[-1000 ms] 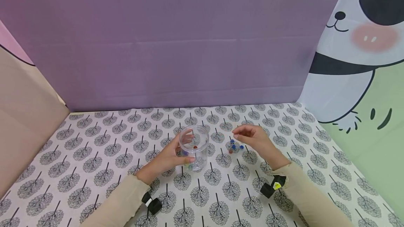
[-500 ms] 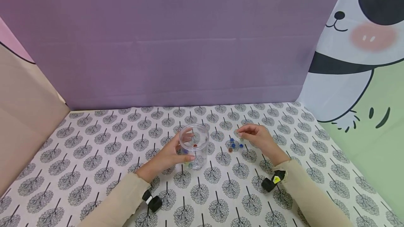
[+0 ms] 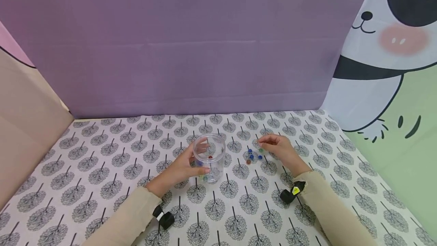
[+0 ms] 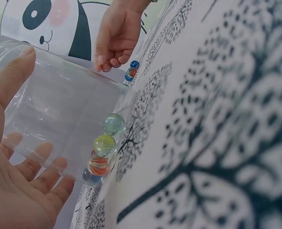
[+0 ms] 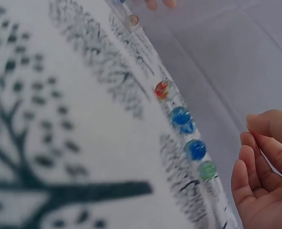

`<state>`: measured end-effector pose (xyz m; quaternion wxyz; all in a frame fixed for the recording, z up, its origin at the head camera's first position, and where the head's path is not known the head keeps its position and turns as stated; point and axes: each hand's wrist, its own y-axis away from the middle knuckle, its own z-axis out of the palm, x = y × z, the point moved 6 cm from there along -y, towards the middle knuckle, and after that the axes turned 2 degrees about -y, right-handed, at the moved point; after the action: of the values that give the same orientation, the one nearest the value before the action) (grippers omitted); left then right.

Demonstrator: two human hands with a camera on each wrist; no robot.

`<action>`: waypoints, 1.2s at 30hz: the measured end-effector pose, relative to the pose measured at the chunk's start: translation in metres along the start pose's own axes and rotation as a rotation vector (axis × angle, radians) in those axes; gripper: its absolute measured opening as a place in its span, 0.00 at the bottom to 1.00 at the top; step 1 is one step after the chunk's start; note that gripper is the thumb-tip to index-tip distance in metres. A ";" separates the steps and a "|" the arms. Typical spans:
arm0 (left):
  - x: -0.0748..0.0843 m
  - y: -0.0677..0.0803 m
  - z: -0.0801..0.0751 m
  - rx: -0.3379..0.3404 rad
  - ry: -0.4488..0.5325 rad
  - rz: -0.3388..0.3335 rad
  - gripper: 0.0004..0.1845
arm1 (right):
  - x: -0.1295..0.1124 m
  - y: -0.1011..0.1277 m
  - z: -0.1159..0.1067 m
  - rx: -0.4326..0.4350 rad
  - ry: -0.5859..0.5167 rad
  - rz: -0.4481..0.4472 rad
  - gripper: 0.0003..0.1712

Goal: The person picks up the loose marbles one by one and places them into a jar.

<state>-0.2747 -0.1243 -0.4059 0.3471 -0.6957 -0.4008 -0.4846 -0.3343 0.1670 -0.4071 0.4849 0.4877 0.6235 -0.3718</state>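
Marbles are the items in hand, small glass balls of several colours. Several already lie at the bottom of the clear, round plastic jar [image 3: 209,158] that stands upright on the counter [image 3: 102,170], which is covered in a white cloth printed with black trees. The left wrist view shows four of them inside the jar: pale green, yellow-green, orange and blue [image 4: 100,151]. A loose group of marbles [image 3: 254,155], blue, green and reddish, lies on the cloth just right of the jar, so by this evidence the collecting is partly done and that group is left.

The left hand [image 3: 181,168] grips the jar, fingers curled round its far side and thumb on the near side. The right hand [image 3: 278,148] hovers just beside the loose group, its fingers [image 5: 257,160] curled inward near the green marble [image 5: 207,170]; no view shows a marble between them, and contact cannot be confirmed.

The exact count inside the jar is uncertain from the head view, where glare and the jar wall blur the contents. The right wrist view cuts off most of the right hand. Both forearms wear beige sleeves and black wrist cameras.
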 end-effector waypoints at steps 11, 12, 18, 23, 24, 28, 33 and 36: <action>0.003 0.000 -0.001 -0.010 -0.001 0.024 0.52 | 0.008 -0.001 -0.001 -0.001 0.029 0.059 0.17; 0.003 0.000 -0.002 -0.009 -0.002 0.024 0.51 | 0.009 -0.001 -0.001 -0.007 0.020 0.061 0.17; 0.003 0.000 -0.001 -0.013 -0.006 0.031 0.51 | 0.015 -0.002 -0.002 -0.052 0.025 0.047 0.18; 0.002 0.002 0.000 -0.016 -0.005 0.019 0.51 | 0.021 -0.002 -0.002 -0.045 0.058 0.100 0.17; 0.001 0.002 0.000 -0.014 -0.009 0.019 0.51 | 0.022 -0.003 -0.002 -0.045 0.069 0.105 0.17; 0.000 0.002 0.001 -0.007 -0.016 0.023 0.51 | 0.024 -0.002 -0.002 -0.043 0.106 0.104 0.16; 0.000 0.001 0.000 0.003 -0.012 0.007 0.51 | 0.022 -0.003 -0.003 -0.037 0.137 0.086 0.16; 0.001 0.000 0.000 0.006 -0.010 0.003 0.52 | 0.019 -0.003 -0.002 -0.043 0.160 0.069 0.16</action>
<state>-0.2744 -0.1245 -0.4050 0.3478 -0.6975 -0.4031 -0.4797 -0.3390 0.1726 -0.4250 0.4562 0.5264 0.6511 -0.3013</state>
